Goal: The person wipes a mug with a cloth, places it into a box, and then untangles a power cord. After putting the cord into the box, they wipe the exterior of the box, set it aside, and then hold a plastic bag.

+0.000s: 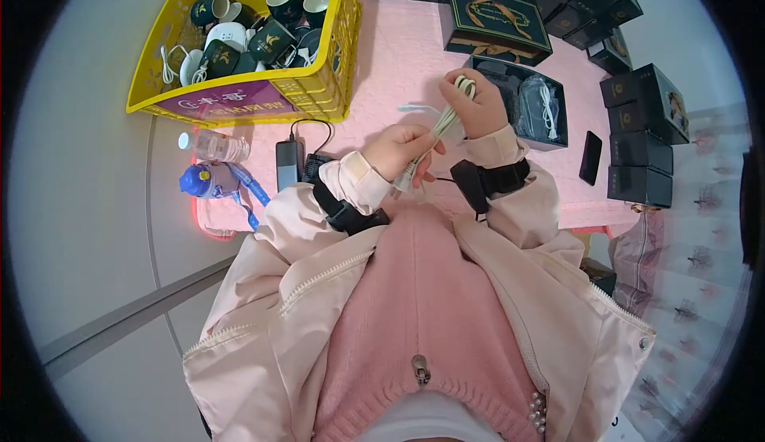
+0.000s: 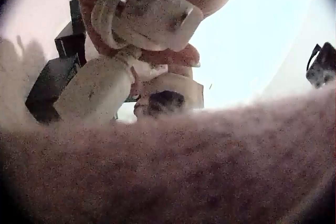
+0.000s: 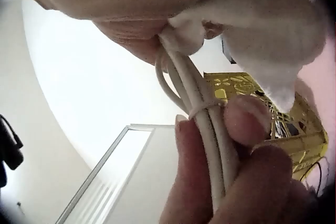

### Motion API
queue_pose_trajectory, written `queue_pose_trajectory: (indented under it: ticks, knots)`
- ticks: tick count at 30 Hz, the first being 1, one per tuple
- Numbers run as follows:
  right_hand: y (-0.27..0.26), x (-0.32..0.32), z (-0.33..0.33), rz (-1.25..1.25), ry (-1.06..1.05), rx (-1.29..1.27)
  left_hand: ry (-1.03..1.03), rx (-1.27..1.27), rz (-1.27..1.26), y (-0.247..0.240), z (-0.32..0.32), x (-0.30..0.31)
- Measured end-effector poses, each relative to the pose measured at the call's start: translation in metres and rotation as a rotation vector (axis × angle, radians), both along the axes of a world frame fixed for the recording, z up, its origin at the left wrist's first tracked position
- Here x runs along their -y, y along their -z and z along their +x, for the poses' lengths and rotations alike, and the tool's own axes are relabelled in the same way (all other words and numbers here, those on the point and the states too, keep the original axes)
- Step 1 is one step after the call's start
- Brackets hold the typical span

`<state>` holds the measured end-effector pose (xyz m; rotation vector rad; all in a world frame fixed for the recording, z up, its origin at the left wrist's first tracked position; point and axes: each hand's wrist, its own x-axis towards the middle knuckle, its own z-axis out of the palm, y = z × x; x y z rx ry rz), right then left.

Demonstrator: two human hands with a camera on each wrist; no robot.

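A folded bundle of white cable (image 1: 446, 119) is stretched between the two hands in front of the chest. My left hand (image 1: 402, 149) grips its lower part, beside a white plug (image 2: 157, 19) that shows large in the left wrist view. At the upper end, the fingers of my right hand (image 1: 478, 103) curl round the cable's loops. Close up in the right wrist view, the strands of white cable (image 3: 202, 113) lie side by side with a thin loop wound across them. Just beyond the right hand stands an open dark box (image 1: 564, 115) holding a wrapped item and another white cable (image 1: 548, 107).
A yellow crate (image 1: 347, 52) with dark green mugs stands at the back left. A closed gift box (image 1: 498, 24) and stacked dark boxes (image 1: 641, 163) are at the back and right. A phone (image 1: 590, 158), a water bottle (image 1: 219, 146) and a blue-capped bottle (image 1: 209, 180) lie on the pink cloth.
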<state>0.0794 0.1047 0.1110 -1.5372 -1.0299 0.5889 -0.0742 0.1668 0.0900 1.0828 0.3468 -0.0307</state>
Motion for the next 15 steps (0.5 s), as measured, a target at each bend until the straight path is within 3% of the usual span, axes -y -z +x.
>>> queue_pose_trajectory:
  ticks: [8, 10, 12, 15]
  knots:
    - [0.010, -0.004, 0.017, -0.014, 0.162, -0.134, -0.063, 0.071, 0.039, 0.020, 0.004, -0.001]
    - [0.019, -0.006, 0.022, 0.071, 0.126, -0.307, -0.071, 0.072, 0.060, 0.027, 0.004, -0.001]
    - [0.029, -0.004, 0.026, 0.112, 0.105, -0.390, -0.184, 0.222, -0.201, 0.024, 0.003, 0.001]
    - [0.040, -0.003, 0.033, 0.106, -0.035, -1.138, -0.310, 0.364, -0.378, 0.033, 0.002, -0.013]
